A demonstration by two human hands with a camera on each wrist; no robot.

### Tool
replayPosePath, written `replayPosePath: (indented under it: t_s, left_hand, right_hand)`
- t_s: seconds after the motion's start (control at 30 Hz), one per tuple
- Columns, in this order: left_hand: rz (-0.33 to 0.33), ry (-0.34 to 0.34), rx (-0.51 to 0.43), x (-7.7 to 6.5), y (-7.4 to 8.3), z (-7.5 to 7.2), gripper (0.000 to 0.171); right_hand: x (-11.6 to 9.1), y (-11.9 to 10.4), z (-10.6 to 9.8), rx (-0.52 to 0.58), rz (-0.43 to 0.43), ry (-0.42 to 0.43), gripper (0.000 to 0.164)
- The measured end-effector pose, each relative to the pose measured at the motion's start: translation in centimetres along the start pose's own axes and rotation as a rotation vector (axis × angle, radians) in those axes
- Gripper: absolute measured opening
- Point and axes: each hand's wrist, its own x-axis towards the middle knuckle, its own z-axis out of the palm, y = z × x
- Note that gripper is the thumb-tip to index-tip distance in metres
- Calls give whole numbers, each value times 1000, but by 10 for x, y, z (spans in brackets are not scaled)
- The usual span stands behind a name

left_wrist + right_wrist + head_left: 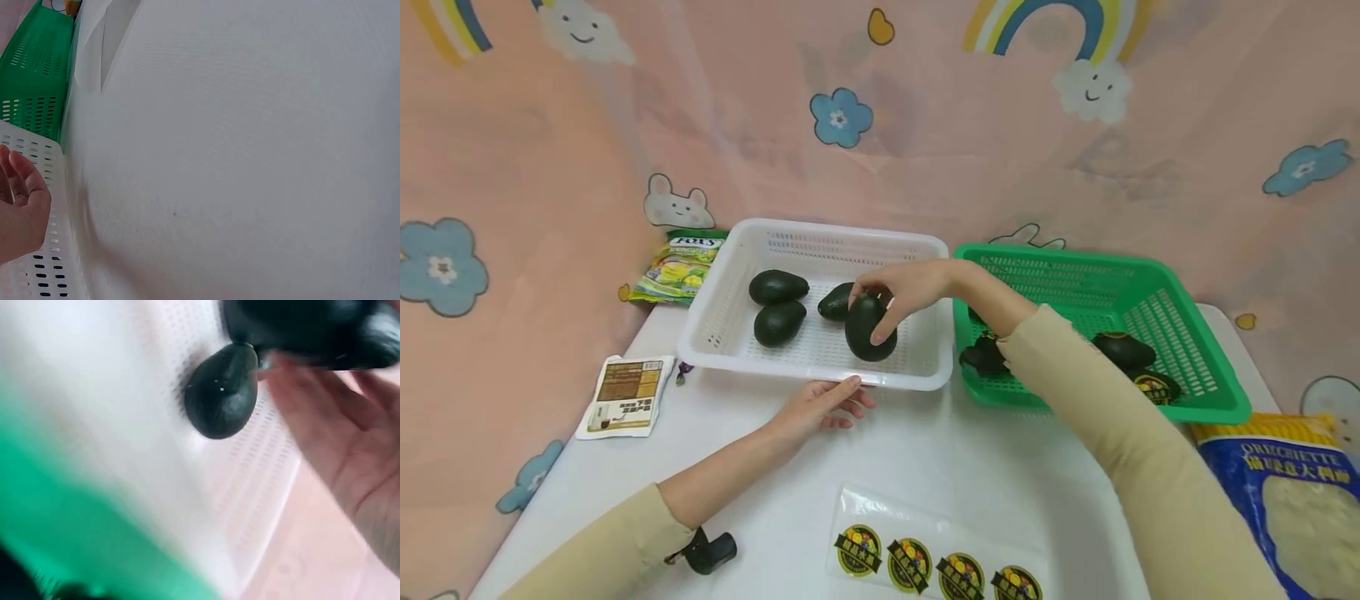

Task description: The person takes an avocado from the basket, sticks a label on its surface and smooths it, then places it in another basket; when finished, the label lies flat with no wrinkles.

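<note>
My right hand (913, 290) grips a dark green avocado (867, 329) from above, over the right part of the white basket (816, 372). Another avocado (833, 303) lies just behind it, partly covered by the hand. Farther left in the basket are two more, a rear avocado (777, 287) and a front avocado (778, 324). At the basket's front rim is my left hand (820, 410), thumb by the rim and fingers loosely extended outside the wall. The left wrist view shows that hand (25, 212) against the perforated side. In the right wrist view, the held avocado (294, 328) is blurred.
A green basket (1187, 414) at right holds dark avocados (1123, 350), some with round labels. A clear sheet of round stickers (908, 565) lies in front. Around the table stand a pasta bag (1277, 492), a candy bag (681, 267) and a white-brown packet (627, 396).
</note>
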Motion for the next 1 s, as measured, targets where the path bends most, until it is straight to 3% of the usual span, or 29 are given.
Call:
replayPosePath:
  t_s: [0.1,0.27,0.47,0.6,0.77,1.0]
  left_hand:
    - [13,-3,2,0,0,0,54]
    - [32,-8,9,-1,-1,1,52]
    - [22,16,6,-1,0,3,54]
    - [22,22,-1,-1,1,3,54]
    - [25,26,-6,-1,1,3,54]
    - [33,28,-5,0,0,4,53]
  right_hand:
    - [-35,0,15,44,-100,150,54]
    - [-93,4,62,163,-151,339,60]
    - [-137,22,122,163,-186,412,66]
    - [-142,40,159,123,-176,443,60]
    - [-129,64,196,155,-114,541,60]
    - [-113,87,219,248,-66,596,63]
